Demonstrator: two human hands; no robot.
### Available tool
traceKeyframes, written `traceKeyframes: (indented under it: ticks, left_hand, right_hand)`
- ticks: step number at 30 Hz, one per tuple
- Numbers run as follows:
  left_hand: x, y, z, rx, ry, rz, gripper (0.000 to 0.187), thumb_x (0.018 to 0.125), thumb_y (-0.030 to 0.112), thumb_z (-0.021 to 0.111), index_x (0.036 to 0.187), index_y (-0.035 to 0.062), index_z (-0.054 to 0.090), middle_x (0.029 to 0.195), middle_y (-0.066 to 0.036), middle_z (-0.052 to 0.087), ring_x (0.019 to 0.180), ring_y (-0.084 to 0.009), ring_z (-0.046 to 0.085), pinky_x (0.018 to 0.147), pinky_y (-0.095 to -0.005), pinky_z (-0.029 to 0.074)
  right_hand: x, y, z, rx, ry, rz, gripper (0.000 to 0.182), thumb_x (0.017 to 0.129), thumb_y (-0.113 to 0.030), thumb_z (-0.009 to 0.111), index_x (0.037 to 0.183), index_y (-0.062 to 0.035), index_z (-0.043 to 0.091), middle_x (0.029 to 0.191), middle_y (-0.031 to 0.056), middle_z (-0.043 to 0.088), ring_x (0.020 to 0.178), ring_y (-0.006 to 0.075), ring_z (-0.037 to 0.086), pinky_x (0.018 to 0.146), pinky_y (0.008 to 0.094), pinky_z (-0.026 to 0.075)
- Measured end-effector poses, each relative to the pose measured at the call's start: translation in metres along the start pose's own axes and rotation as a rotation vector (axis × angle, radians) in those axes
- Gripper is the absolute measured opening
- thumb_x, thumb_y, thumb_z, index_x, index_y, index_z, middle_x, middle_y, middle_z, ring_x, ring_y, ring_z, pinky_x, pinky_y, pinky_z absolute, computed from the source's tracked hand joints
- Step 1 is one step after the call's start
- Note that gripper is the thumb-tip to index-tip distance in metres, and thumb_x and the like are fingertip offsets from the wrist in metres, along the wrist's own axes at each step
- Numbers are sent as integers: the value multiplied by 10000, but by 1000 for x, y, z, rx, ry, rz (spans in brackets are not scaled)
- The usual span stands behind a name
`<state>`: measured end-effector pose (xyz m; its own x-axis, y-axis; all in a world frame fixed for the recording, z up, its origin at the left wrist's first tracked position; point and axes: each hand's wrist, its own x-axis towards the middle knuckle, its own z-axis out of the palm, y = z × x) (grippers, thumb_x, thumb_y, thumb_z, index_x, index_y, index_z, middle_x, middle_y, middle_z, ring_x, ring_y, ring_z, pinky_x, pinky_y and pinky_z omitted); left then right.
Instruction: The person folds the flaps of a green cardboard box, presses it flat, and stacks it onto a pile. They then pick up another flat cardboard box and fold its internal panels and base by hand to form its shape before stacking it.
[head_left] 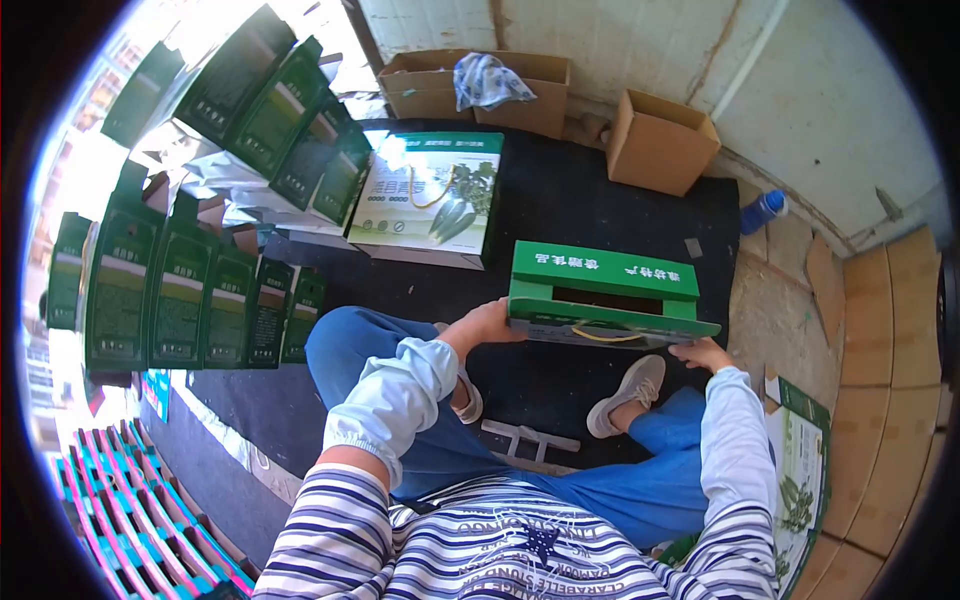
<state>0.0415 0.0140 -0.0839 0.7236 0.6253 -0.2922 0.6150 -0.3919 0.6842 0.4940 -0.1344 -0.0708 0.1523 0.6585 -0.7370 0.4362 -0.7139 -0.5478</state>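
In the head view, a green gift carton (605,262) with white lettering lies across the black mat in front of my shins. A dark opening runs along its upper side, and a yellow cord handle (600,336) hangs on the side nearer me. My left hand (487,324) is closed round the carton's left end. At the near right corner, my right hand (703,354) pinches the edge, fingers partly hidden. Farther left stands a white and green carton (425,200) with a vegetable picture and cord handle. A grey H-shaped metal piece (528,440) lies between my feet.
Stacked green cartons (190,280) fill the left side, above pink and teal packaging (150,520). Open cardboard boxes (660,150) stand along the back wall, one bearing a cloth (490,80). A blue bottle (763,212) sits right; brown cartons (885,340) line the right edge.
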Motion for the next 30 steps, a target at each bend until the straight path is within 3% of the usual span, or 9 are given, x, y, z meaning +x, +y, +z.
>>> traceKeyframes:
  ticks: [5, 8, 14, 16, 19, 21, 24, 26, 30]
  left_hand:
    - [24, 24, -42, -285, 309, -199, 690, 724, 371, 759, 1201, -60, 508, 1042, -222, 649, 947, -309, 650, 832, -351, 507]
    - [32, 35, -96, -343, 560, -186, 704, 716, 429, 756, 1164, -66, 532, 1027, -230, 650, 926, -289, 655, 820, -349, 505]
    - [29, 18, -216, -77, 782, -438, 728, 684, 487, 725, 1116, -61, 521, 1040, -251, 628, 971, -366, 626, 830, -410, 498]
    - [30, -10, -242, -69, 806, -502, 726, 683, 477, 729, 1124, -59, 515, 1039, -240, 630, 973, -362, 626, 834, -412, 497]
    - [33, -60, -260, -55, 868, -456, 738, 681, 480, 730, 1145, -54, 518, 1064, -226, 626, 995, -357, 619, 856, -402, 492]
    - [33, -86, -254, 41, 828, -472, 763, 670, 490, 739, 1169, -43, 518, 1099, -225, 608, 1035, -346, 600, 885, -388, 480]
    - [33, -95, -233, 161, 570, -518, 865, 614, 525, 779, 1240, -5, 503, 1249, -222, 514, 1176, -347, 501, 966, -424, 425]
    - [28, -70, -222, 251, 309, -513, 928, 599, 518, 801, 1300, 11, 467, 1301, -229, 469, 1237, -357, 445, 1008, -450, 386]
    - [21, -34, -205, 479, 114, -434, 974, 540, 537, 826, 1312, 84, 444, 1315, -189, 437, 1264, -379, 399, 987, -544, 356]
  right_hand:
    - [4, -32, -24, 29, 18, -87, 597, 821, -421, 671, 1267, -59, 511, 1214, 121, 568, 1097, 238, 555, 790, 345, 525]
    - [1, -84, -11, 281, 160, -215, 568, 863, -486, 595, 1184, -20, 549, 1104, 103, 596, 935, 195, 596, 726, 327, 537]
    - [27, -206, 32, 204, 260, -353, 540, 855, -550, 569, 984, -27, 605, 860, 44, 625, 683, 117, 580, 546, 252, 477]
    - [51, -239, 54, 170, 348, -432, 571, 859, -540, 569, 880, 27, 634, 726, 79, 635, 557, 145, 592, 457, 249, 471]
    - [99, -272, 88, 105, 352, -500, 521, 877, -488, 564, 857, 30, 622, 703, 104, 631, 575, 167, 622, 468, 288, 492]
    - [119, -284, 121, 63, 405, -626, 363, 868, -317, 583, 993, 22, 612, 807, 129, 667, 673, 235, 657, 622, 347, 531]
    - [138, -281, 169, 104, 284, -765, 469, 887, -286, 547, 1257, -3, 505, 1129, 192, 624, 1051, 312, 604, 921, 374, 449]
    - [132, -280, 187, 89, 351, -798, 514, 903, -295, 535, 1324, -17, 435, 1215, 202, 571, 1125, 325, 555, 962, 377, 416]
    - [124, -281, 200, 159, 347, -667, 544, 926, -301, 520, 1382, -44, 371, 1293, 211, 515, 1189, 343, 502, 998, 388, 379]
